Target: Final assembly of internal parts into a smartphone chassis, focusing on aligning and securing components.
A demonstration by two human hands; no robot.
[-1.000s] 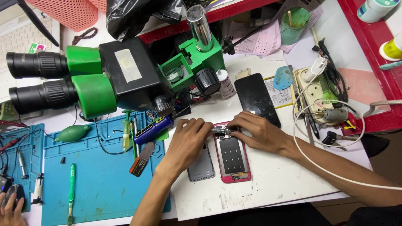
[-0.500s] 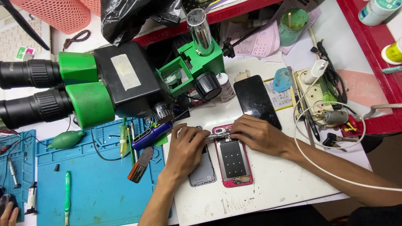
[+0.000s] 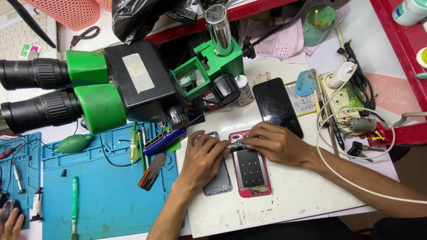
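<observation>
Hands are both down on an opened phone with a pink frame [image 3: 250,171], lying flat on the white board [image 3: 289,200] right in front of the person. Only the head camera to go on here. The left hand [image 3: 202,160] lies over a grey phone back [image 3: 218,180] just beside the pink one, fingers curled, fingertips pressed against a small metal part [image 3: 235,145] at the top end of the pink phone. The right hand [image 3: 271,143] comes in from the other side, and its fingertips pinch that same metal bit, so both hands meet at that spot.

Just beyond the right hand sits a black phone screen [image 3: 276,106], face up and slightly tilted. A big green-and-black stereo microscope [image 3: 115,84] hangs over the left part of the bench. Under it is a blue work mat [image 3: 102,195] with a green toothbrush [image 3: 74,200] and a green rubber blower [image 3: 73,143] on it. A white cable [image 3: 338,175] loops across the right forearm. A power strip [image 3: 340,100] sits off to the right. Someone else's hand [image 3: 11,222] pokes in at the bottom left corner.
</observation>
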